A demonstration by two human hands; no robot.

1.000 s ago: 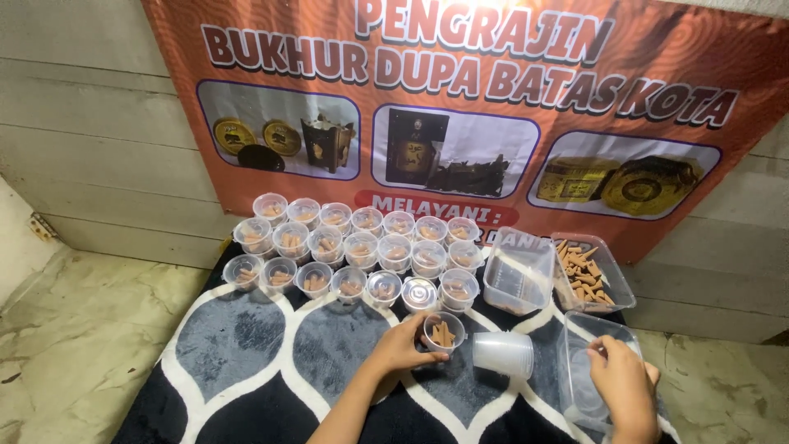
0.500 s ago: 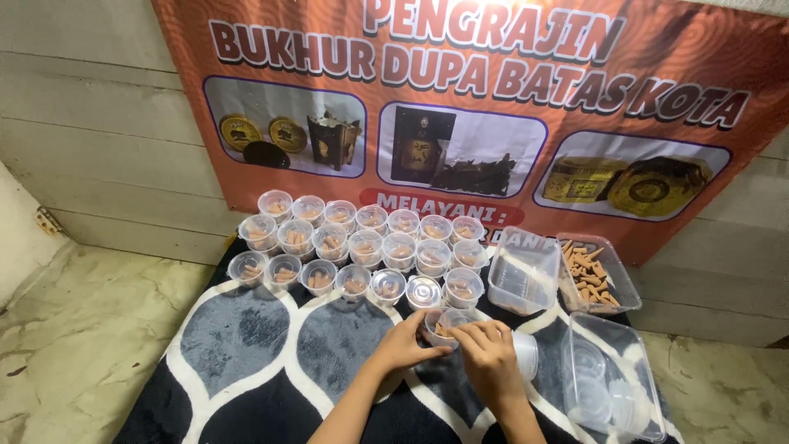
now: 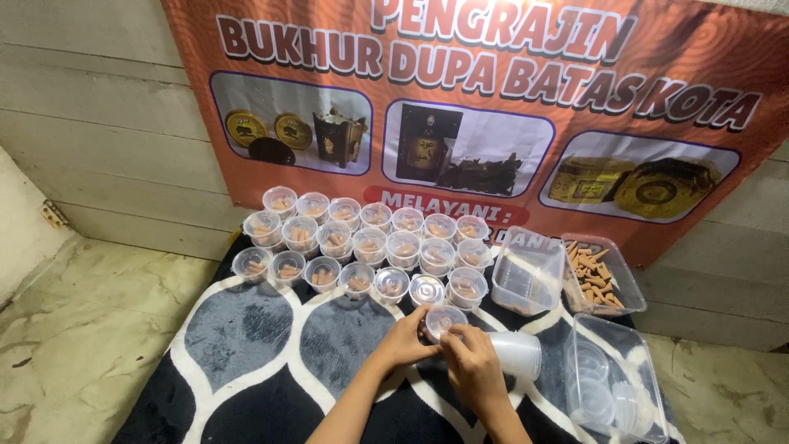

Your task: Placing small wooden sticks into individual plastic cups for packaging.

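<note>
A worn, stained stone floor is seen at far left, bare up to a pale grooved wall. A dark mat with white-edged grey lobes is laid on the floor, its left edge running diagonally toward the lower frame. An orange printed banner is hung on the wall behind the mat. Three rows of small clear lidded cups holding brown pieces are set along the mat's far edge, packed rim to rim. Open mat is left between those rows and the near edge, on the left side. The left hand is closed narrowly around the side of one small clear cup, just in front of the front row. The right hand is pressed on the same cup, fingers curled at its rim. A stack of clear cups is laid on its side just right of the hands. An empty clear tub, a tub of brown cones and a clear tub of lids are crowded at the mat's right edge, with floor beyond.
</note>
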